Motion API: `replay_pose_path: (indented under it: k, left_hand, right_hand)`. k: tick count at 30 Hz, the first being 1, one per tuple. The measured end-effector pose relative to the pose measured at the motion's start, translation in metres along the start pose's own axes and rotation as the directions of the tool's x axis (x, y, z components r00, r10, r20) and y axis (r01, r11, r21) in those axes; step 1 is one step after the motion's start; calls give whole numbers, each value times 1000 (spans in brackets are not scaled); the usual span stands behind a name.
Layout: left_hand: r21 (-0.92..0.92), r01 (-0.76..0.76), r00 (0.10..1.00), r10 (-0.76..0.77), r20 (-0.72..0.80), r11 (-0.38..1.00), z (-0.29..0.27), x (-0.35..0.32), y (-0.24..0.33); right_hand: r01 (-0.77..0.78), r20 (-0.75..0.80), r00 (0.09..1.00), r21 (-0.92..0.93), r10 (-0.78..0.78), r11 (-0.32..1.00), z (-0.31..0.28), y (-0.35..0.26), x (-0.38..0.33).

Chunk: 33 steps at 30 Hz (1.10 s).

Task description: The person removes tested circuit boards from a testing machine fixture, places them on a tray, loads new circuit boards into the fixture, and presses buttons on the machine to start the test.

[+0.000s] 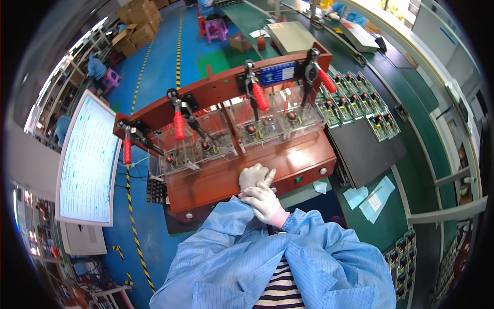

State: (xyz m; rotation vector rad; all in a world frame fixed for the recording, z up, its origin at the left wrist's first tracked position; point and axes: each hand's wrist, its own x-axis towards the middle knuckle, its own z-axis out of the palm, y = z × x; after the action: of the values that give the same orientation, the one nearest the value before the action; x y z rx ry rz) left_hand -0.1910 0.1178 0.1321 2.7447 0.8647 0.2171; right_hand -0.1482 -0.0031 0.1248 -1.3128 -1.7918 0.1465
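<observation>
Both of my hands wear white gloves and meet at the front of a red test fixture (303,154). Knuckles up, my left hand (253,176) rests on its sloped front edge with its fingers curled in, and I see nothing in them. Across the left wrist and cuff lies my right hand (263,203), fingers stretched out and holding no object. Above the hands, clear plastic press covers (267,123) sit over several circuit boards (206,147). Toggle clamps with red handles (179,123) line the fixture's upright back plate.
A lit monitor (87,159) stands at the left, near a dark keyboard (156,190). To the right, several populated boards (355,100) lie beside a black flat panel (365,147). Light-blue sheets (378,198) lie on the green bench (406,180). More boards (401,262) sit lower right.
</observation>
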Motion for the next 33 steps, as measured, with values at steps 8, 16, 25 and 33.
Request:
replay_pose_path:
  k: [8, 16, 25, 33]
  left_hand:
    - [-8, -5, 999, 5, -43, 1000, 4, -2, 0]
    - [-11, -9, 1000, 9, -17, 1000, 8, -1, -3]
    - [125, -172, 969, 144, 202, 977, 24, 3, -14]
    - [-103, -15, 997, 23, 80, 995, 9, 1, -6]
  right_hand:
    - [2, 27, 1000, -15, -1, 1000, -7, -2, -4]
    - [3, 38, 999, -26, -2, 1000, -12, -5, 2]
    - [50, -32, 998, -31, -51, 998, -10, -15, 15]
    - [-47, -85, 996, -102, 38, 994, 4, -13, 1]
